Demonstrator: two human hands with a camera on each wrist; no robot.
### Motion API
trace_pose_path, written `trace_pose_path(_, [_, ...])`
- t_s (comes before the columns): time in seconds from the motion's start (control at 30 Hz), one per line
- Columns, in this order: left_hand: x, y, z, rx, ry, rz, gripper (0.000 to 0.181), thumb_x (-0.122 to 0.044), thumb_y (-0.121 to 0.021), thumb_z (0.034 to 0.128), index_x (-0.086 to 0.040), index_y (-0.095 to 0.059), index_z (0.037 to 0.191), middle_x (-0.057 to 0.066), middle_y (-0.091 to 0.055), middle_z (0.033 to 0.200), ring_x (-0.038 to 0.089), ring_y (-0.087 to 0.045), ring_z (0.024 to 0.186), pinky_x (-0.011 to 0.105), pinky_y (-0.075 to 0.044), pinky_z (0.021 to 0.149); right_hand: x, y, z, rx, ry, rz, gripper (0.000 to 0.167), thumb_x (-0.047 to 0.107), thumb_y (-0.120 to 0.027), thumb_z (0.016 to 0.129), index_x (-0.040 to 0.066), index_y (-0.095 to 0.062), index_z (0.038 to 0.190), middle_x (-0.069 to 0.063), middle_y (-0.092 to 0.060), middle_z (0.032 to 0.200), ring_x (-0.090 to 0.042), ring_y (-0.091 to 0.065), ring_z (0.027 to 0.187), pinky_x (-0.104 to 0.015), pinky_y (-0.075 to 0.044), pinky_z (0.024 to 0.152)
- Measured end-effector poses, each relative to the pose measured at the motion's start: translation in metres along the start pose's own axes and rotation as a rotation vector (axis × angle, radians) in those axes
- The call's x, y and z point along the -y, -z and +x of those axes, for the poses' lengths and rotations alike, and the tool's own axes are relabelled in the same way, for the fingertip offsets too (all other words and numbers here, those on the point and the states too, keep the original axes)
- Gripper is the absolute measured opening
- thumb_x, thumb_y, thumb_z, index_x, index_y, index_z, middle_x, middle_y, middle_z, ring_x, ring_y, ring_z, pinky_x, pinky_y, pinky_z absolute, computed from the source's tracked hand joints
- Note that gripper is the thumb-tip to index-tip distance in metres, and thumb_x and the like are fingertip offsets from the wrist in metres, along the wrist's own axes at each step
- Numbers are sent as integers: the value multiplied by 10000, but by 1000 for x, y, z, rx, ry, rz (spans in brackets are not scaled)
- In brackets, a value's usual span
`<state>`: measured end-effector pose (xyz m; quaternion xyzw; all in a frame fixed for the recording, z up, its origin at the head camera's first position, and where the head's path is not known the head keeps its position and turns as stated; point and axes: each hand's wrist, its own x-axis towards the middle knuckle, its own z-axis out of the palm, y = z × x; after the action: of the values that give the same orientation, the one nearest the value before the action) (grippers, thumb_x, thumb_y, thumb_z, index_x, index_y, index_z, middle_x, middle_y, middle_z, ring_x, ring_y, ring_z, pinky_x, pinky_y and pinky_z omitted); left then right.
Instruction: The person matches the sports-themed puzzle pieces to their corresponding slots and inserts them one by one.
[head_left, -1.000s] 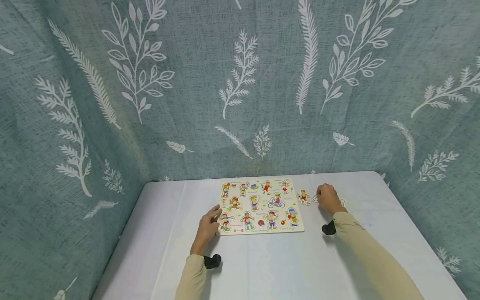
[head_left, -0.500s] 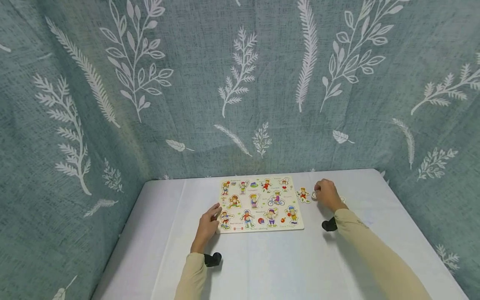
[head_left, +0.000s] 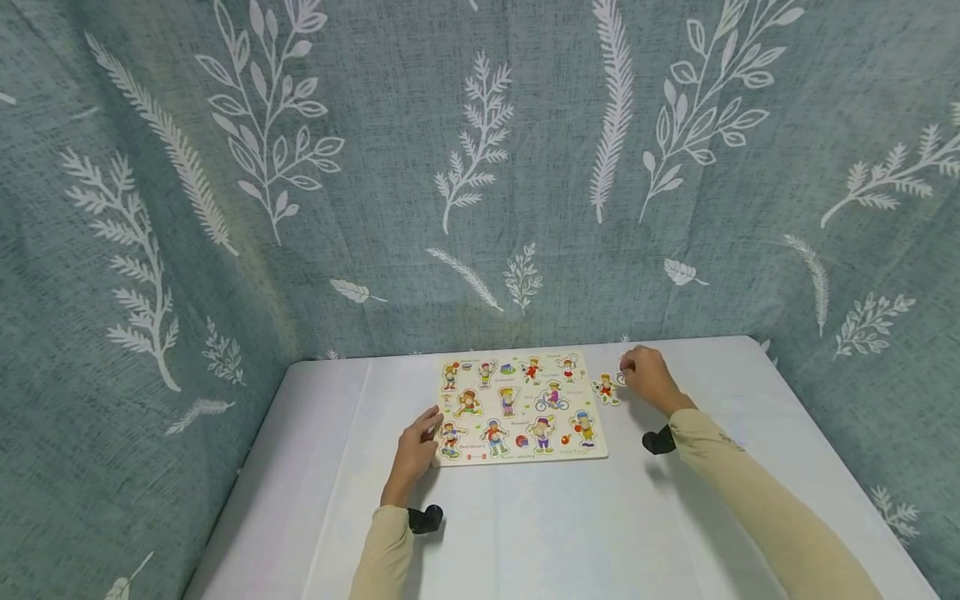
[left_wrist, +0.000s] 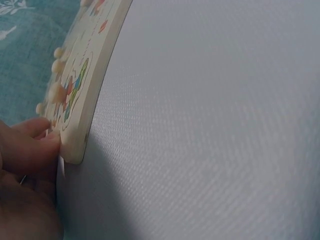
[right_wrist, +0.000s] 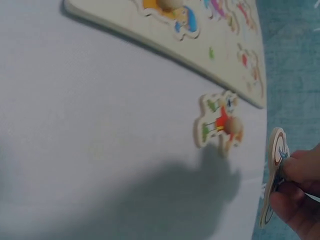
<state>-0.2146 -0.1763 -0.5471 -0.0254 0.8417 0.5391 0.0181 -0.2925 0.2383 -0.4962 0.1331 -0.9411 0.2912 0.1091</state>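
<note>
A wooden peg puzzle board [head_left: 491,424] printed with children at sports lies on the white table, knobbed pieces sitting in it. My left hand [head_left: 415,446] holds the board's left edge near the front corner, thumb and a finger touching it in the left wrist view. Right of the board, my right hand [head_left: 651,379] pinches a flat wooden puzzle piece with a drawn wheel [right_wrist: 277,145]. That piece is raised off the table and tilted nearly on edge; the fingers hide much of it. Below it, a loose footballer piece [head_left: 606,389] lies flat, its round knob [right_wrist: 233,125] upward.
A white cloth covers the table [head_left: 525,533], and a teal leaf-patterned curtain [head_left: 390,167] hangs close behind and at both sides. Black wrist cameras [head_left: 426,519] sit on both wrists. The right forearm [head_left: 757,475] crosses the table's right side.
My right hand has lifted the wheeled puzzle piece from the table and moved slightly left and toward the back. My left hand stays at the board's edge.
</note>
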Motion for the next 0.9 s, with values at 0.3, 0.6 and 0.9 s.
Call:
trace_pose_path(0.3, [0, 0, 0, -2, 0, 1, 558, 190, -467, 784, 36, -522, 1317, 92, -395, 1471, 313, -397, 1305, 316, -407, 805, 7, 5, 7, 19, 0, 12, 184, -121, -525, 753, -42, -691, 750, -158, -647, 766, -218, -487, 629, -350, -419, 566])
trace_pose_path(0.6, [0, -1, 0, -5, 15, 5, 556, 189, -462, 792, 31, -520, 1321, 87, -386, 1477, 324, -393, 1308, 315, -419, 809, 17, 8, 9, 10, 1, 28, 159, -89, -554, 782, -23, -699, 781, -167, -646, 831, -256, -555, 705, -394, -474, 616])
trace_pose_path(0.9, [1, -2, 0, -9, 2, -8, 566, 195, -446, 775, 41, -523, 1314, 98, -396, 1469, 311, -363, 1333, 331, -422, 862, 36, 7, 9, 44, 16, 93, 146, -76, -563, 802, -31, -703, 801, -145, -623, 821, -229, -514, 690, -365, -446, 608])
